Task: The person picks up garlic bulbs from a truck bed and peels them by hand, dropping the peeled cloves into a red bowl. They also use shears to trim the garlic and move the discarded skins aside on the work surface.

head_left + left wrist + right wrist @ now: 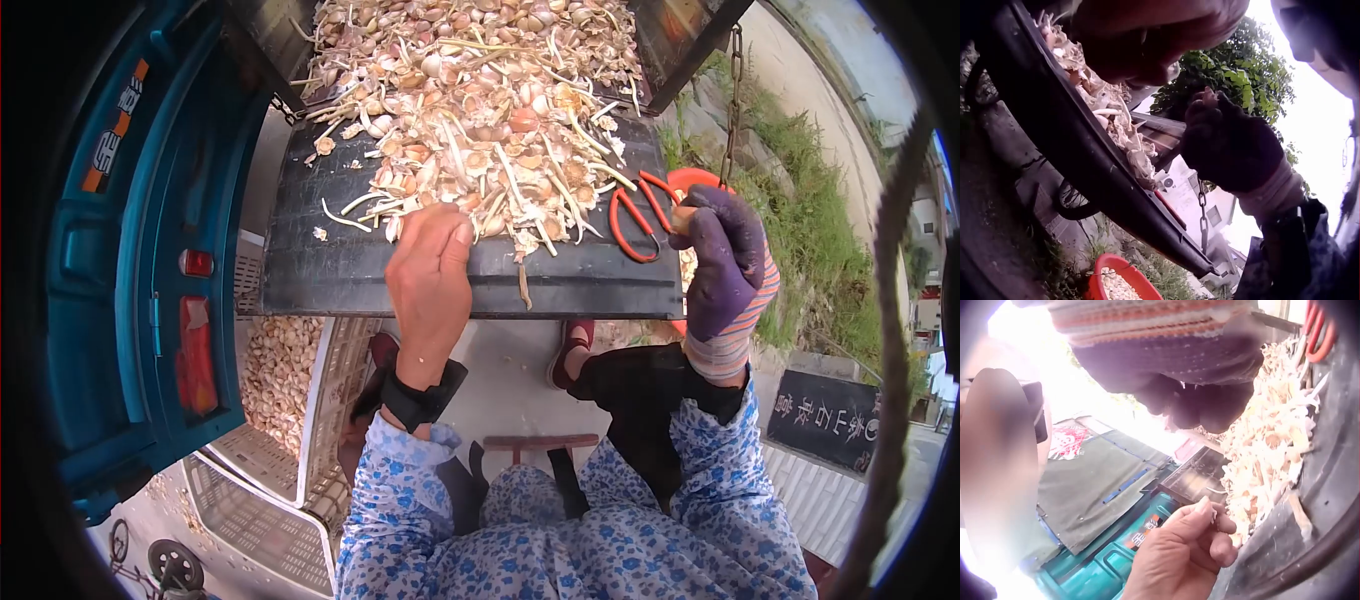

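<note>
A heap of garlic (470, 130), with loose cloves, dry stalks and papery skins, spreads over a dark truck tailgate (340, 270). My bare left hand (430, 285) is at the near edge of the heap, fingers curled. In the right wrist view that left hand (1179, 550) pinches a small pale piece of garlic (1214, 515) between thumb and forefinger. My right hand (722, 260), in a purple knit glove, is raised at the tailgate's right end. It pinches a garlic clove (683, 219), whose pinkish tip shows above the gloved fingers (1197, 115) in the left wrist view.
Red-handled scissors (640, 222) lie at the tailgate's right side. Below that end stands a red basin (1100, 278) of peeled-looking pale cloves. Plastic crates (315, 420), one holding garlic, stand at lower left beside a teal truck side panel (120, 380). A chain (735, 100) hangs at right.
</note>
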The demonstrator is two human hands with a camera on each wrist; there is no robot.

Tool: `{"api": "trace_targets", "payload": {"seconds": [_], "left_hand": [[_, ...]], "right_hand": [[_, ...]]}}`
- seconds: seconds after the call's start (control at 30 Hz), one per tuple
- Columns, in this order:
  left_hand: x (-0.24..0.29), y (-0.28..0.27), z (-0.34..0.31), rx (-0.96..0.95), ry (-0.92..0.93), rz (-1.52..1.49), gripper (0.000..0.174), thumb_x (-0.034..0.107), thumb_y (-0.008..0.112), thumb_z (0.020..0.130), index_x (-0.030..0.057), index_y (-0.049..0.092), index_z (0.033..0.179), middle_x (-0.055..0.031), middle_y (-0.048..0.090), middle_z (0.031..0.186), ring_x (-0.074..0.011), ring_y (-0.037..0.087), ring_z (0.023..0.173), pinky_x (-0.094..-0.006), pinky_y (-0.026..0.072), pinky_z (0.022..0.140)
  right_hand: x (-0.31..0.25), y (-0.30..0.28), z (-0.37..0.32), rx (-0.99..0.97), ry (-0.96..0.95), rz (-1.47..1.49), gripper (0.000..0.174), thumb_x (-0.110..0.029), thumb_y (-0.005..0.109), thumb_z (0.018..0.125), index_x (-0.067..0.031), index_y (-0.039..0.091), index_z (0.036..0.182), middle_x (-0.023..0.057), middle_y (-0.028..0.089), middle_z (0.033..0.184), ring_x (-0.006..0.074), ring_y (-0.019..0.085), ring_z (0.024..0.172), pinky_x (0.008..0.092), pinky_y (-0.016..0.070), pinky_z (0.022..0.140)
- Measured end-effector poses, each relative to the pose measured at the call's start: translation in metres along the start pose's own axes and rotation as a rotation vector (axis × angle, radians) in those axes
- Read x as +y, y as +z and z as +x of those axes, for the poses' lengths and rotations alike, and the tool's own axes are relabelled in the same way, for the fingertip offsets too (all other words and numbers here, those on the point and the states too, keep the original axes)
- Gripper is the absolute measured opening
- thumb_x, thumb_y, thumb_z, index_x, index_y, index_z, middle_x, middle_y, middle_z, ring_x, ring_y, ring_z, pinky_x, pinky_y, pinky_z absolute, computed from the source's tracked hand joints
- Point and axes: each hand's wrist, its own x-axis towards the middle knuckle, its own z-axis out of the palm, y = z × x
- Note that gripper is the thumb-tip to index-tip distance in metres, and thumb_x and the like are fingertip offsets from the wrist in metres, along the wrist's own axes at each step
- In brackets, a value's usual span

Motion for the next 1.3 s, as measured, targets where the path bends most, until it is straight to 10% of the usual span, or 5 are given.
{"api": "trace_targets", "payload": {"seconds": [0.2, 0.47, 0.7, 0.97, 1.3], "left_hand": [[-0.002, 0.029, 0.006, -0.164, 0.179, 0.261, 0.045, 0.001, 0.055, 0.077, 0.0045, 0.050, 0.122, -0.0180, 0.040, 0.136, -0.0335, 0.037, 0.125, -0.0435, 0.0277, 0.101], [-0.001, 0.024, -0.002, -0.201, 0.263, 0.394, 0.029, -0.004, 0.056, 0.071, 0.0026, 0.061, 0.099, -0.0131, 0.056, 0.118, -0.0311, 0.047, 0.113, -0.0418, 0.0285, 0.096], [0.012, 0.024, -0.005, -0.153, 0.284, 0.310, 0.032, -0.004, 0.055, 0.072, 0.0026, 0.061, 0.103, -0.0171, 0.054, 0.121, -0.0320, 0.048, 0.112, -0.0417, 0.0316, 0.094], [0.007, 0.010, -0.029, -0.255, 0.336, 0.339, 0.027, -0.006, 0.052, 0.071, 0.0014, 0.063, 0.094, -0.0133, 0.057, 0.118, -0.0317, 0.047, 0.118, -0.0449, 0.0310, 0.097], [0.018, 0.005, -0.036, -0.377, 0.298, 0.344, 0.016, -0.005, 0.056, 0.073, 0.0018, 0.063, 0.086, -0.0108, 0.062, 0.109, -0.0300, 0.054, 0.109, -0.0395, 0.0360, 0.091]], "right_hand": [[0.056, -0.188, 0.064, 0.552, -0.218, -0.965, 0.027, -0.008, 0.063, 0.083, -0.0028, 0.062, 0.110, 0.0050, 0.058, 0.088, 0.0114, 0.055, 0.080, 0.0266, 0.0470, 0.069], [0.046, 0.015, 0.009, -0.582, -0.401, -0.618, 0.031, -0.011, 0.063, 0.078, -0.0032, 0.059, 0.108, 0.0147, 0.059, 0.091, 0.0297, 0.059, 0.084, 0.0382, 0.0469, 0.073], [0.067, 0.031, -0.017, -0.726, -0.601, -1.133, 0.034, -0.022, 0.064, 0.073, -0.0046, 0.062, 0.102, 0.0143, 0.057, 0.102, 0.0307, 0.053, 0.098, 0.0421, 0.0415, 0.084], [0.068, 0.018, 0.008, -0.408, -0.354, -0.755, 0.025, -0.015, 0.067, 0.072, -0.0048, 0.061, 0.094, 0.0146, 0.058, 0.098, 0.0338, 0.057, 0.090, 0.0419, 0.0466, 0.075], [0.045, 0.003, 0.008, -0.791, -0.243, -1.006, 0.017, -0.024, 0.063, 0.078, -0.0097, 0.066, 0.087, 0.0148, 0.060, 0.094, 0.0298, 0.058, 0.089, 0.0408, 0.0450, 0.076]]}}
